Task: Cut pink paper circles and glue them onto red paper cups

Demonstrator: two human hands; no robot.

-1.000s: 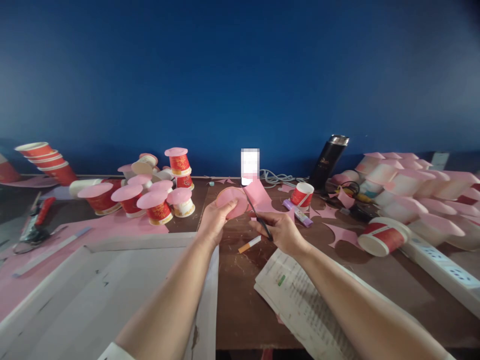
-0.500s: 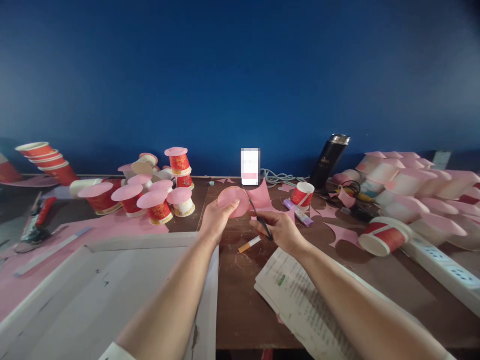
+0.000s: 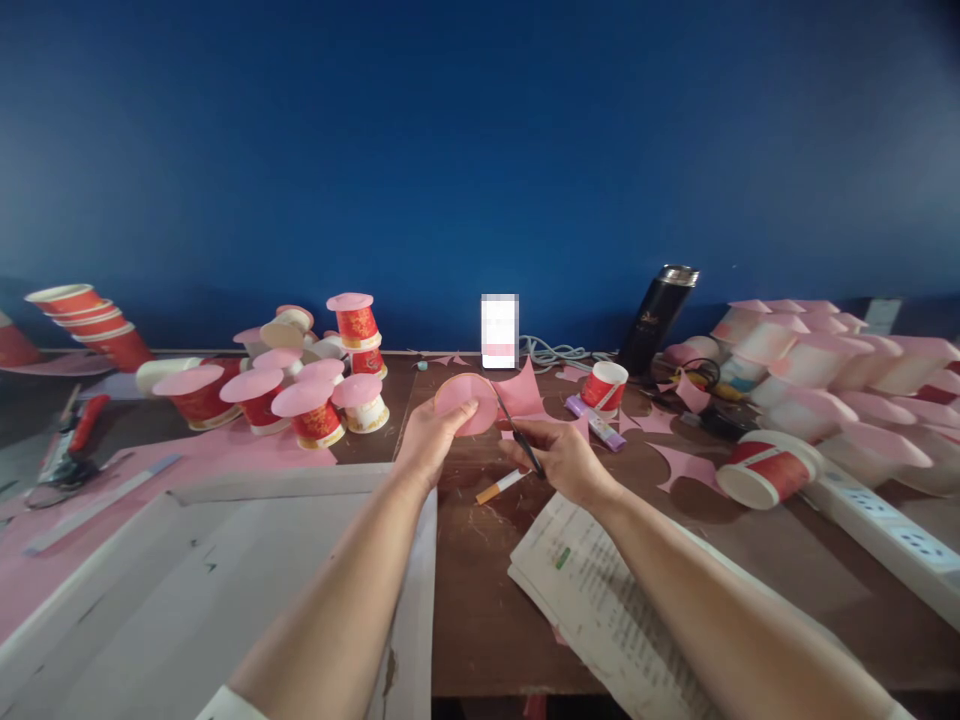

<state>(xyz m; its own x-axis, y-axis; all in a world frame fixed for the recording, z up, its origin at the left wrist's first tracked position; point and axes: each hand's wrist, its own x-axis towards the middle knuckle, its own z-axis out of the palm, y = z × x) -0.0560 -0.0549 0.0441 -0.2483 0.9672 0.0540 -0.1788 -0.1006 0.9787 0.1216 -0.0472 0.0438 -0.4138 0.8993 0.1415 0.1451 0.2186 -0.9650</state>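
Observation:
A round pink paper disc [image 3: 463, 404] is pinched in my left hand [image 3: 433, 437], thumb on top. My right hand [image 3: 568, 462] is closed round the handles of dark scissors [image 3: 526, 448], whose blades reach up to the disc's right edge. Behind the blades lies a larger pink paper offcut [image 3: 523, 392]. Below the hands, a cigarette [image 3: 501, 487] rests on the brown table. A purple glue stick [image 3: 596, 424] lies beside an upright red paper cup [image 3: 604, 388], right of my right hand.
Cups with pink discs [image 3: 310, 408] stand at left near a white tray [image 3: 409, 600]. Behind are a phone [image 3: 499, 330] and black flask [image 3: 658, 318]. At right are stacked cups [image 3: 817, 350], a tipped cup [image 3: 769, 470], power strip [image 3: 892, 530] and open book [image 3: 600, 600].
The view has shifted very slightly. My hands stay in nearly the same place, still on the disc and scissors.

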